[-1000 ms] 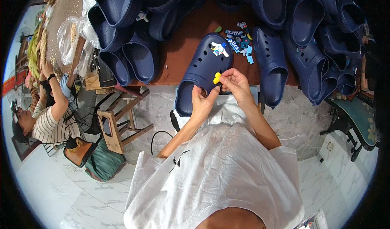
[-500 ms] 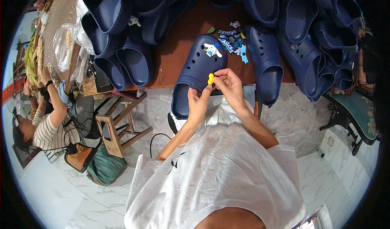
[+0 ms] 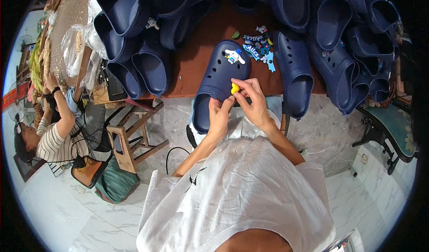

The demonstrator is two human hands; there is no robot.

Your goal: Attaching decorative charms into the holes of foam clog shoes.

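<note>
A navy blue clog (image 3: 215, 75) lies toe-up at the near edge of a brown table (image 3: 196, 60). A white cartoon charm (image 3: 234, 56) sits on its upper. My left hand (image 3: 219, 114) grips the clog's side near the heel opening. My right hand (image 3: 251, 101) pinches a small yellow charm (image 3: 234, 89) against the clog's upper, next to my left thumb. A small heap of blue charms (image 3: 259, 46) lies on the table just beyond the clog.
Several navy clogs (image 3: 321, 33) are piled around the table's back and sides. A wooden stool (image 3: 132, 140) stands to the left. Another person in a striped shirt (image 3: 53, 136) sits at the far left, beside clear plastic bags (image 3: 78, 42). A green patterned chair (image 3: 393, 127) is at right.
The view has shifted a little. My hands stay on the clog, and the yellow charm remains pinched against its upper.
</note>
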